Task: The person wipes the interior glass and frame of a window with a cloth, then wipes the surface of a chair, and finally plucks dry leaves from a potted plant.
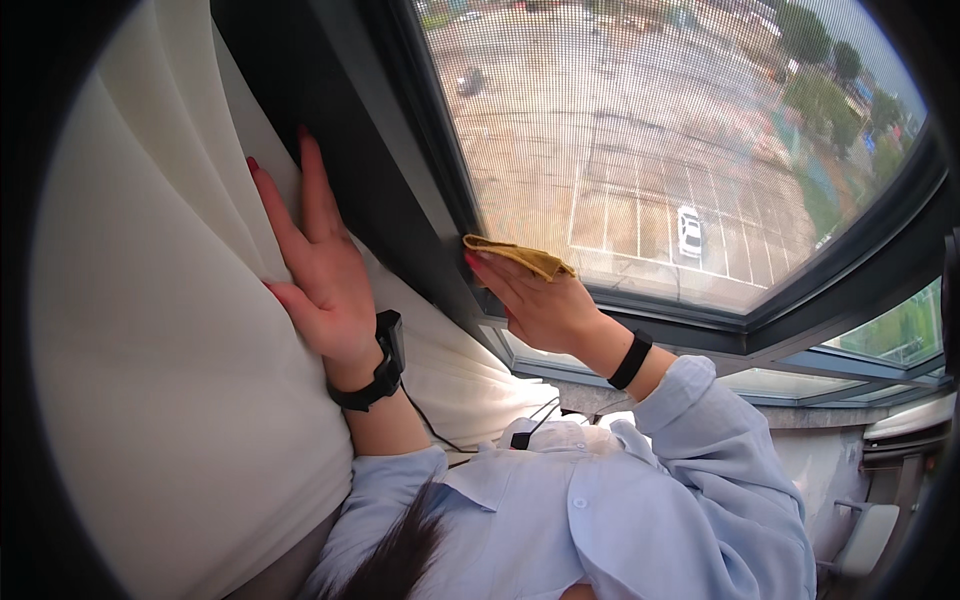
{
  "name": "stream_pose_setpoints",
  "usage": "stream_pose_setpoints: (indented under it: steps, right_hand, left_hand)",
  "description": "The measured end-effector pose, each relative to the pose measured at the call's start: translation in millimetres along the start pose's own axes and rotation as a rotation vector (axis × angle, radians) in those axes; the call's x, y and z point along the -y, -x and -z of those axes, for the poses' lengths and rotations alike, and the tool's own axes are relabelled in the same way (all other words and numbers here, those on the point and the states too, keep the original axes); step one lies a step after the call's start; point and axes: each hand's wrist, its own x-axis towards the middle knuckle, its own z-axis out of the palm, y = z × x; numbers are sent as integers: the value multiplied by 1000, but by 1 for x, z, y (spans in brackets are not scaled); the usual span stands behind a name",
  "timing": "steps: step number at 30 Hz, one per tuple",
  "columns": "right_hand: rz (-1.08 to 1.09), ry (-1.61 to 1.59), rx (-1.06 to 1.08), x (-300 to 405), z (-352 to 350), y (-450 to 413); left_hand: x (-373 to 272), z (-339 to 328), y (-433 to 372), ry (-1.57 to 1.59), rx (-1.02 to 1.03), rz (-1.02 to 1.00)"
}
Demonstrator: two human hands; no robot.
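Note:
My right hand (536,304) presses a folded mustard-yellow cloth (525,256) against the lower left corner of a dark window frame (420,135), where it meets the mesh screen (600,165). Part of the cloth is hidden behind the fingers. To the left, my left hand (315,277) is raised with its fingers spread and holds nothing. It rests against a white curtain (165,322), and a fingertip reaches the dark frame's edge. A black device is strapped to the left wrist and a black band circles the right one.
Lower window panes (892,330) and a grey stone sill (810,417) run below the screened window. A thin black cable (431,427) hangs from the left wrist device. At the lower right stands a piece of furniture with a pale padded part (868,538). Outside lies a parking lot.

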Motion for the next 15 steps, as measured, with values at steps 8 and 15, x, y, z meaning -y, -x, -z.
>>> stream_pose_setpoints:
  steps: [8, 15]
  right_hand:
    - [16, -111, 203, 0, -46, 38]
    - [43, -90, 246, -3, -51, 41]
  left_hand:
    - [5, -1, -1, -136, 75, -20]
    - [14, 4, 3, -468, 151, -74]
